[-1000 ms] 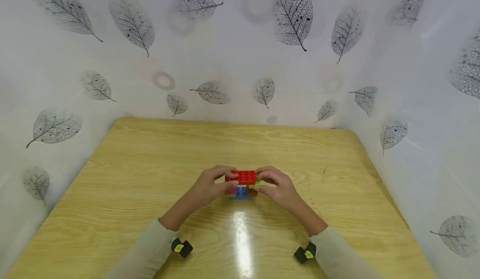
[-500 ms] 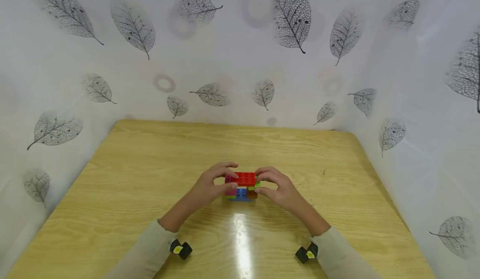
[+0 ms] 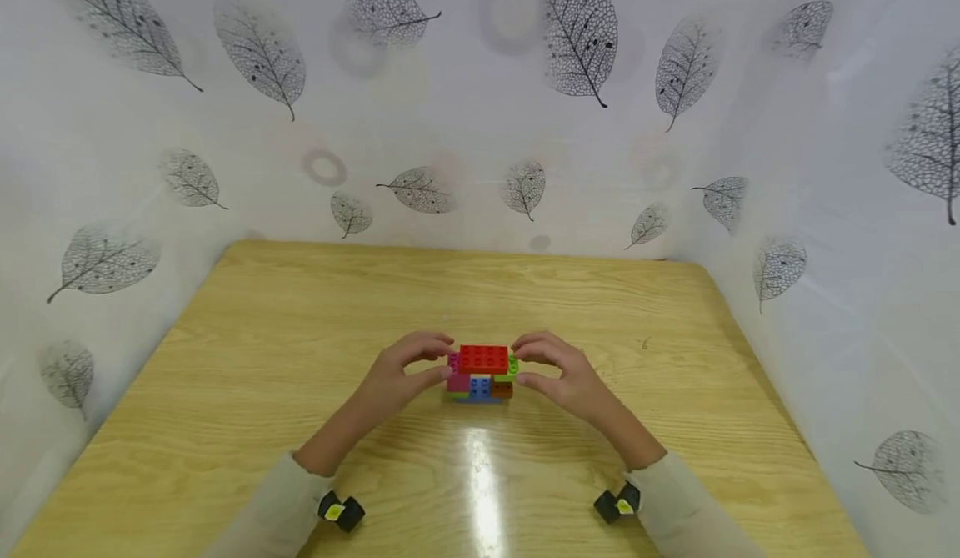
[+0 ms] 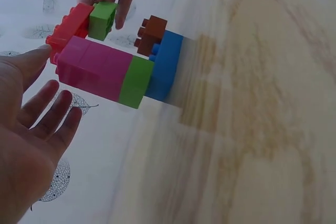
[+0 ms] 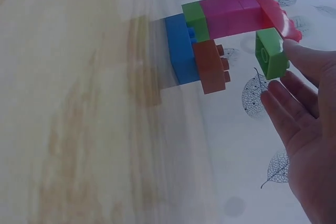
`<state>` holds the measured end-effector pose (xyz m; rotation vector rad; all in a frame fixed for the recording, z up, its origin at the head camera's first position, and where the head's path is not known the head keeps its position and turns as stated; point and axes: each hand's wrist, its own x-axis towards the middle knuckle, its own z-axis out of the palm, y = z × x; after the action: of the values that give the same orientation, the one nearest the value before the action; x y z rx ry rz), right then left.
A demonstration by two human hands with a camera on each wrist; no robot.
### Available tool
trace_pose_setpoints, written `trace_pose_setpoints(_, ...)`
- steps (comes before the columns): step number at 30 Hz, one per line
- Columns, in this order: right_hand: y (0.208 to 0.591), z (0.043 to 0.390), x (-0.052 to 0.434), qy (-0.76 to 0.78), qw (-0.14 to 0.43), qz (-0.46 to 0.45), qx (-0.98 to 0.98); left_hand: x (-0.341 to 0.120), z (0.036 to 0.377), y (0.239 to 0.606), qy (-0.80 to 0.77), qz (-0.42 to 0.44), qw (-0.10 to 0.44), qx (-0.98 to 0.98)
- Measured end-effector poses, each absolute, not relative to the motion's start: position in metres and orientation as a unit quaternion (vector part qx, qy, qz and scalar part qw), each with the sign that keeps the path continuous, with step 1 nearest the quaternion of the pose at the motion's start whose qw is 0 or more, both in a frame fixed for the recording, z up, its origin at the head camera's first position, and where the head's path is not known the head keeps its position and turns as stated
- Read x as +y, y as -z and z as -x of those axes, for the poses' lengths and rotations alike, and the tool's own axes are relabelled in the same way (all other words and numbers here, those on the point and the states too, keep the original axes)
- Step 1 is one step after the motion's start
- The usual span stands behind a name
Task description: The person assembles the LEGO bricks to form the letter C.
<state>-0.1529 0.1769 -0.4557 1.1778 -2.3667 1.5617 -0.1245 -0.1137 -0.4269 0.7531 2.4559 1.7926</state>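
Observation:
A small stack of toy bricks (image 3: 482, 374) stands on the wooden table (image 3: 285, 333): a red brick (image 3: 483, 359) on top, pink (image 4: 94, 66), green (image 4: 102, 19), brown (image 5: 210, 66) and blue (image 4: 165, 66) bricks below. My left hand (image 3: 441, 358) sits at its left side with relaxed fingers. In the left wrist view the left hand (image 4: 52, 80) is spread and its thumb tip touches the red brick's edge. My right hand (image 3: 525, 364) is at the stack's right side. In the right wrist view the right hand (image 5: 286, 80) has straight fingers, thumb against the green brick (image 5: 270, 56).
White sheets printed with grey leaves (image 3: 480, 124) wall the table at the back and both sides. Bare wood lies all round the stack. Black wrist cameras (image 3: 341, 512) (image 3: 615, 504) sit on both sleeves.
Both hands have loosened and drawn slightly outward from the stack; the left arm has slid a little back. The bricks stay where they were.

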Motion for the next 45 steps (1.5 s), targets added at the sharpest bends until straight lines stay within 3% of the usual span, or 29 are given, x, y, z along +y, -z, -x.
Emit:
trace_pose_setpoints(6, 0.436, 0.141, 0.168, -0.514, 0.038, -0.391, -0.762, -0.115, 0.125, 0.439, -0.586, -0.235, 0.015, 0.775)
trace_pose_setpoints(20, 0.435, 0.142, 0.165, -0.522, 0.014, -0.349, -0.778, -0.115, 0.133, 0.448, -0.582, -0.232, 0.026, 0.779)
trace_pose_setpoints(37, 0.436, 0.179, 0.16, -0.577, -0.065, -0.252, -0.774, -0.117, 0.182, 0.47, -0.581, -0.141, 0.062, 0.799)
trace_pose_setpoints(45, 0.465, 0.205, 0.162, -0.572, -0.075, -0.204, -0.791, -0.116, 0.196, 0.473, -0.59, -0.13, 0.076, 0.793)
